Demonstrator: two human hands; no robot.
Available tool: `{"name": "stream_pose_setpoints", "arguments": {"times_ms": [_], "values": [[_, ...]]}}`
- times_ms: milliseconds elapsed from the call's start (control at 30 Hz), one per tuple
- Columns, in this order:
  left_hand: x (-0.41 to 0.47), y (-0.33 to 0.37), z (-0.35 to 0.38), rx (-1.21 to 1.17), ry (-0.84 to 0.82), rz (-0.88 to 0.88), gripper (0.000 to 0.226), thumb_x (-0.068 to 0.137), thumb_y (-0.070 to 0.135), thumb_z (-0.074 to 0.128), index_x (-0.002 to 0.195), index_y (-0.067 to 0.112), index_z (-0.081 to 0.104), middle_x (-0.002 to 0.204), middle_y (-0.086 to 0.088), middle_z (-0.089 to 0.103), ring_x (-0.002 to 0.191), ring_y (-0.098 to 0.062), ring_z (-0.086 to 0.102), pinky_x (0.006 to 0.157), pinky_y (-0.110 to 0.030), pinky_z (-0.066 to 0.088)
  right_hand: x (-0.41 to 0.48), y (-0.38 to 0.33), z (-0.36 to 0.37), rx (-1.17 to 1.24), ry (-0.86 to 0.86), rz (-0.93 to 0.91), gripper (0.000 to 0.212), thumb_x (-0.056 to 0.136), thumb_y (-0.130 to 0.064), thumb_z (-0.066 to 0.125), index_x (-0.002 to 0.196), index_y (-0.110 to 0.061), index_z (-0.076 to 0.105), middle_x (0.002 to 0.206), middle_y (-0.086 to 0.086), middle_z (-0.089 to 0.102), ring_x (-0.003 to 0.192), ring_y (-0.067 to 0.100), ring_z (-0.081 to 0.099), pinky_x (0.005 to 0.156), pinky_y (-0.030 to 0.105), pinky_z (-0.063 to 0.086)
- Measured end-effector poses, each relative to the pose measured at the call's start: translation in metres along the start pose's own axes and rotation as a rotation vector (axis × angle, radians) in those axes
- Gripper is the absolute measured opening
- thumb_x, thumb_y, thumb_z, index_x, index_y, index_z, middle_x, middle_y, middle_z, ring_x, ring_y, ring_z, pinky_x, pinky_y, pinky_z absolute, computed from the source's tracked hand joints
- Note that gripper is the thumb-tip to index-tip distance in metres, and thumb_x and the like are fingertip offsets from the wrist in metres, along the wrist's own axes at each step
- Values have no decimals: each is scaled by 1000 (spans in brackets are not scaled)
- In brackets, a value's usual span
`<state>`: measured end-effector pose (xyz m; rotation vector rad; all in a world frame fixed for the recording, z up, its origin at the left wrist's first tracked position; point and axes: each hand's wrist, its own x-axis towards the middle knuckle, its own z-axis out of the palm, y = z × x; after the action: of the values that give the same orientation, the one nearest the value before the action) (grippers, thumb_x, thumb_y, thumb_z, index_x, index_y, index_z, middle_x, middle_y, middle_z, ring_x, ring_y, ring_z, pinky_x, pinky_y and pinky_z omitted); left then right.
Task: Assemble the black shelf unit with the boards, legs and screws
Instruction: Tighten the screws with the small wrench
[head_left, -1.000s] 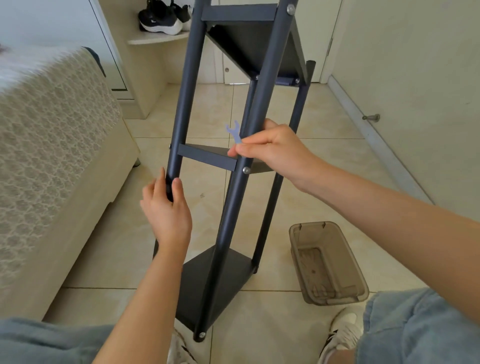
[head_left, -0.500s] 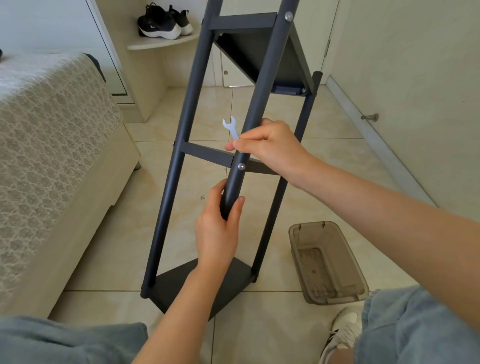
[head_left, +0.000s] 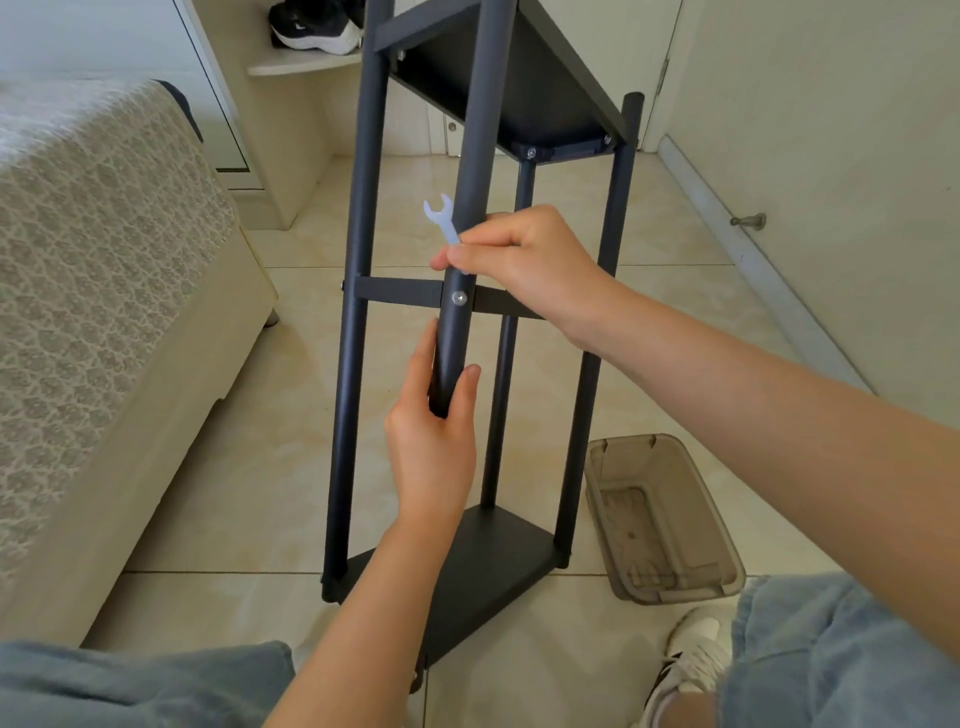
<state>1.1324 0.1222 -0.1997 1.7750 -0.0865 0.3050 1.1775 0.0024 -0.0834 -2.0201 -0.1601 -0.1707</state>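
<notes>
**Tiled floor, tall shelf unit held by one leg**

Beige glossy tiles cover the floor (head_left: 291, 467), and a bed with a patterned cream cover (head_left: 104, 234) stands to the left of the left hand. The black shelf unit (head_left: 358, 208) of metal tubes and flat boards stands directly in front of both hands, with its bottom board (head_left: 498, 551) below the left wrist.

The left hand (head_left: 434, 441) is wrapped around the round front leg (head_left: 470, 130), just below a silver screw (head_left: 458, 298). The right hand (head_left: 530, 265) pinches a small pale blue flat wrench (head_left: 441, 221) just above that screw. I cannot tell if it also touches the leg. A brown transparent plastic box (head_left: 660, 514) lies on the floor under the right forearm.

I judge the unit to be stiff but rather light, and because it is tall and narrow it can tip easily. The painted tube looks smooth, so a palm may slide on it. A good place to hold is the leg close to a board joint, where the frame is most rigid.
</notes>
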Motion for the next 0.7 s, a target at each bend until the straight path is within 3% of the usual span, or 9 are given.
{"name": "stream_pose_setpoints", "arguments": {"times_ms": [133, 200, 300, 367, 433, 467, 567, 700], "values": [[8, 2, 4, -29, -23, 13, 64, 100, 18, 61, 154, 35, 35, 146, 12, 54, 124, -25, 59, 103, -47, 52, 5, 10, 5, 31, 94, -14, 16, 93, -17, 63, 95, -15, 79, 96, -2, 74, 98, 5, 64, 92, 19, 49], [15, 0, 6, -34, -19, 15, 64, 100, 18, 61, 155, 36, 34, 143, 8, 58, 113, -31, 64, 96, -49, 56, 5, 17, 9, 52, 166, -18, 16, 93, -17, 63, 91, -13, 78, 92, 4, 73, 91, 7, 65, 81, 13, 50], [25, -7, 6, -32, -5, 31, 63, 100, 17, 61, 155, 35, 35, 126, -2, 67, 78, -21, 67, 71, -32, 60, 1, 34, 14, 37, 294, 16, 18, 92, -19, 63, 89, -11, 78, 90, 9, 72, 90, 10, 63, 79, 18, 50], [30, -10, 5, -31, 10, 21, 62, 100, 17, 60, 154, 35, 35, 108, 12, 69, 57, -11, 53, 58, -22, 52, -3, 47, 17, 71, 365, 72, 18, 93, -19, 61, 91, -13, 78, 87, -4, 71, 87, -1, 62, 76, 12, 46], [34, -13, 5, -16, 23, 19, 62, 100, 16, 60, 154, 35, 35, 88, 30, 64, 58, -20, 49, 54, -25, 52, -9, 60, 22, 128, 388, 120, 19, 95, -18, 58, 92, -14, 77, 75, -11, 66, 73, -7, 59, 68, 9, 44], [36, -13, 4, -8, 29, 21, 62, 100, 16, 60, 154, 35, 35, 82, 31, 61, 59, -24, 49, 54, -29, 53, -12, 66, 25, 137, 382, 132, 20, 96, -17, 57, 91, -13, 76, 69, -9, 62, 65, -5, 57, 64, 11, 44], [40, -13, 4, 6, 33, 18, 62, 100, 16, 60, 154, 35, 34, 75, 12, 58, 61, -31, 50, 55, -40, 54, -20, 79, 36, 90, 310, 152, 21, 98, -16, 54, 93, -12, 74, 60, -5, 54, 55, 5, 48, 57, 20, 41], [43, -14, 4, 27, 37, 32, 62, 101, 18, 60, 154, 37, 34, 80, 19, 60, 62, -31, 54, 57, -41, 54, -18, 85, 49, 5, 141, 245, 25, 100, -19, 51, 91, -14, 74, 62, -2, 53, 62, 18, 50, 61, 38, 47]]}}
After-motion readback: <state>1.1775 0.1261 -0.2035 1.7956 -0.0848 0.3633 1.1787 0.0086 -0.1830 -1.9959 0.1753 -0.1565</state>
